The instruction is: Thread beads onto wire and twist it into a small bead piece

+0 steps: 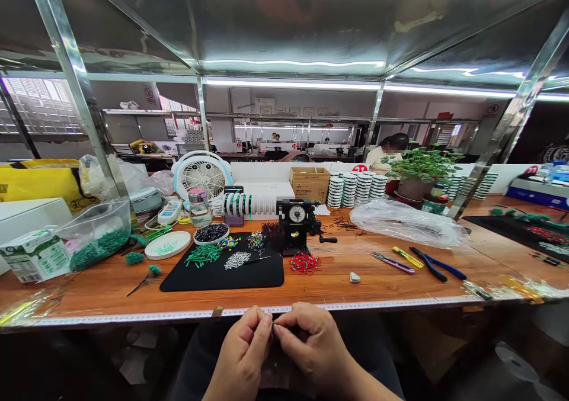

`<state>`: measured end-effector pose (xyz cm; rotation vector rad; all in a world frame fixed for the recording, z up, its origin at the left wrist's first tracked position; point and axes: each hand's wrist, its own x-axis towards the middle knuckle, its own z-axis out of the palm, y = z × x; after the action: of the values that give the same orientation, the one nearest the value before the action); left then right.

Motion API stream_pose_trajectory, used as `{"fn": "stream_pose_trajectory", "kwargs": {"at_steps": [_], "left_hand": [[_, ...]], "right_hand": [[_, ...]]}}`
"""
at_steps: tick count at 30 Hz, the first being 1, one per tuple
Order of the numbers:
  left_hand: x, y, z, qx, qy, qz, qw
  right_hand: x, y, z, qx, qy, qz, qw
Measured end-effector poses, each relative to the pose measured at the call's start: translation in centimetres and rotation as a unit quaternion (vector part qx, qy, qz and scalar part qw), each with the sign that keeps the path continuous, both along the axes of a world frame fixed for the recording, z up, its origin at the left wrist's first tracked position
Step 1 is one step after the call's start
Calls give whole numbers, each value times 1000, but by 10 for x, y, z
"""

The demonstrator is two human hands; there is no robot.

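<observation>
Both hands meet just in front of the table's near edge, above my lap. My left hand (pixel 249 349) is closed, thumb pressed to the fingers. Beside it my right hand (pixel 311 339) makes a pinch, its fingertips almost touching the left ones. Whatever lies between the fingertips is too small and hidden to name. Beyond the hands a black mat (pixel 262 278) carries green tube-like pieces (pixel 204 256), silver bits (pixel 237 260) and coloured beads (pixel 255 240). A red beaded heap (pixel 304 263) lies on the wood to the mat's right.
A black hand-crank winder (pixel 296 226) with a dial stands behind the mat. Pliers (pixel 438 265), tweezers (pixel 393 263) and a yellow cutter (pixel 408 257) lie at right. A measuring tape (pixel 178 317) runs along the front edge. A fan (pixel 202 179) and stacked spools (pixel 350 189) stand behind.
</observation>
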<state>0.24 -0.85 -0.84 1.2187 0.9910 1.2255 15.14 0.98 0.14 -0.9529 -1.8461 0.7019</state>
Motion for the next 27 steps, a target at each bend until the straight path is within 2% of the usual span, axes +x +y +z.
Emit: {"fn": "stream_pose_trajectory", "kwargs": {"at_steps": [5, 9, 15, 22, 27], "left_hand": [[1, -1, 3, -77, -90, -11, 993], [1, -2, 3, -104, -115, -10, 988], [3, -1, 1, -87, -81, -8, 993], [3, 0, -1, 19, 10, 2, 1000], [3, 0, -2, -15, -30, 6, 999]], "right_hand": [[5, 0, 5, 2, -13, 46, 999], [7, -1, 5, 23, -26, 45, 998], [5, -1, 2, 34, -25, 31, 999], [5, -1, 6, -55, 34, 48, 997], [9, -2, 10, -36, 7, 54, 998]]}}
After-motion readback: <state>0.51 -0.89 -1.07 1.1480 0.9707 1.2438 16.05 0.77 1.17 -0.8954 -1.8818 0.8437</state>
